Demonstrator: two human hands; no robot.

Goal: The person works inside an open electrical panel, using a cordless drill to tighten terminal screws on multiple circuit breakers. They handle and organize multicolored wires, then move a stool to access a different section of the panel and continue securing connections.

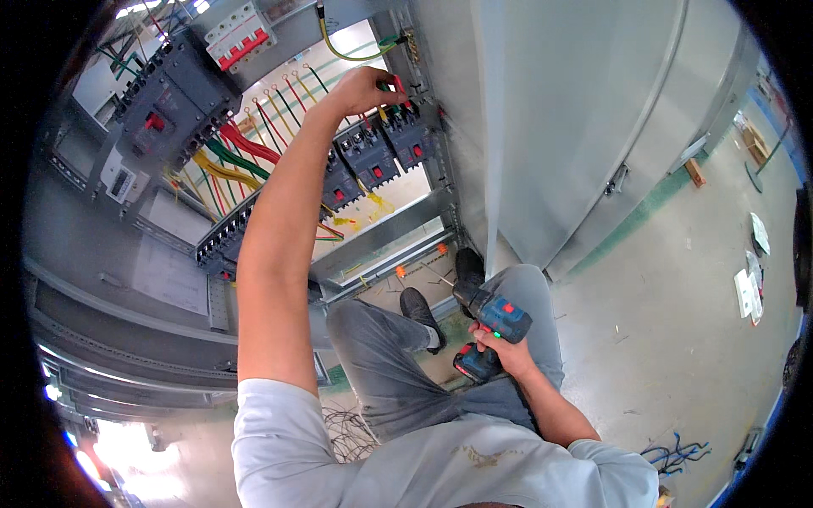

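Observation:
My left arm reaches up into a grey metal cabinet. My left hand (366, 91) is closed, its fingers pinching a red wire end (399, 84) at the terminals of the rightmost black circuit breaker (410, 142). A second breaker (369, 159) with a red switch sits to its left in the same row. In my right hand (505, 349) is a blue and black cordless drill (501, 317), gripped by the handle above my right thigh. Its long thin bit points up and left toward the cabinet. The fingertips of my left hand are partly hidden.
Several loose wires with ring ends (288, 95) stand behind my forearm. A large breaker (174, 97) with thick red, green and yellow cables is at upper left. The cabinet's grey door (576, 110) stands at right. Cut wires (677, 455) and packaging (747, 292) lie on the floor.

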